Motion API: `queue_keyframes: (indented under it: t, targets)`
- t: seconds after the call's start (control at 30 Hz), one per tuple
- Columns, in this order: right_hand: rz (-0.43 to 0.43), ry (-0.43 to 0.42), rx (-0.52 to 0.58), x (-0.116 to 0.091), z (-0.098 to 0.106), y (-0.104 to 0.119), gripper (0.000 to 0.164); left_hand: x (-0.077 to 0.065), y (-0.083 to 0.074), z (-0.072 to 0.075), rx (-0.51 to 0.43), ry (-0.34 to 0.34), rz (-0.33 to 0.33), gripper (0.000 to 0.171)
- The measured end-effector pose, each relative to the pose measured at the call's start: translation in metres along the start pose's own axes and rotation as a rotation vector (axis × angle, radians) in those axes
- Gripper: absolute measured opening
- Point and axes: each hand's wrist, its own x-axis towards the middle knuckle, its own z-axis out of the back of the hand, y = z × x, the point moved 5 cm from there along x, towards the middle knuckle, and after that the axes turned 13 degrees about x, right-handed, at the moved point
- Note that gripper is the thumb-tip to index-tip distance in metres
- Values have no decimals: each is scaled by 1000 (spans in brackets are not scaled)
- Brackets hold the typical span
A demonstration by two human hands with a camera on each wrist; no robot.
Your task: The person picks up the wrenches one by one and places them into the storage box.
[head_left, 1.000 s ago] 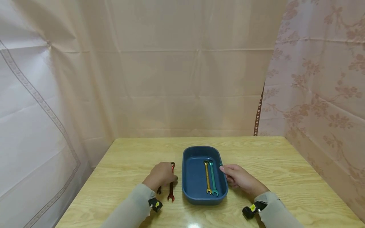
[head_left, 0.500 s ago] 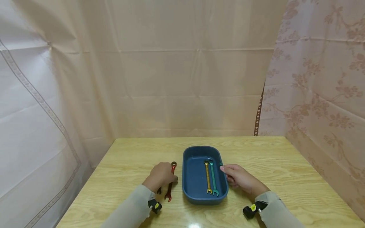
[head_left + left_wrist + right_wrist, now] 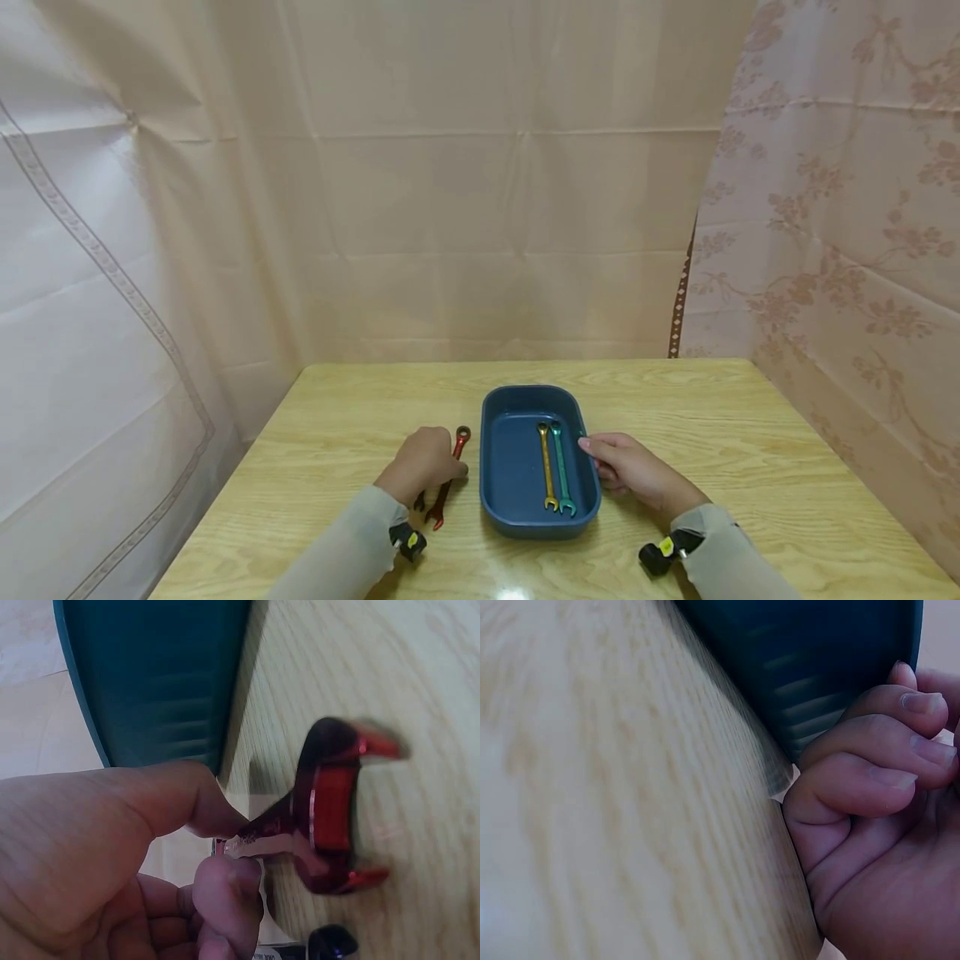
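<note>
My left hand pinches a red combination wrench between thumb and finger, left of a dark blue tray. In the left wrist view the open jaw end of the red wrench points away from the fingertips, close over the table. A second, dark wrench lies mostly hidden beneath that hand. My right hand holds the tray's right rim, thumb on top and fingers curled outside. Inside the tray, a gold wrench and a green wrench lie side by side on the right.
The wooden table extends around the tray, with its far edge in front of a beige curtain. A white cloth hangs at the left and a floral cloth at the right.
The red wrench has turned in my left hand: its ring end has swung right toward the tray, its jaw end left. My right hand and the tray have stayed almost still.
</note>
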Motion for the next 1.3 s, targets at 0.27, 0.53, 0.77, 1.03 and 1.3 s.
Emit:
queue_keyframes:
  t: [0.27,0.53,0.77,1.03,1.3]
  targets:
    - [-3,-7,5,-1,-1,1,41,-1,-1,0,-25,17,-9,37]
    - [-4,-13,12,-2,-2,2,40,-3,-1,2,-26,21,-7,36]
    - [-3,-16,8,-2,-3,2,41,-1,0,-1,-38,29,-1,36]
    - [0,-17,12,-1,-2,2,41,1,0,0,-25,21,-12,38]
    - [-2,-21,1,-1,-1,0,41,-1,0,0,-20,23,-17,37]
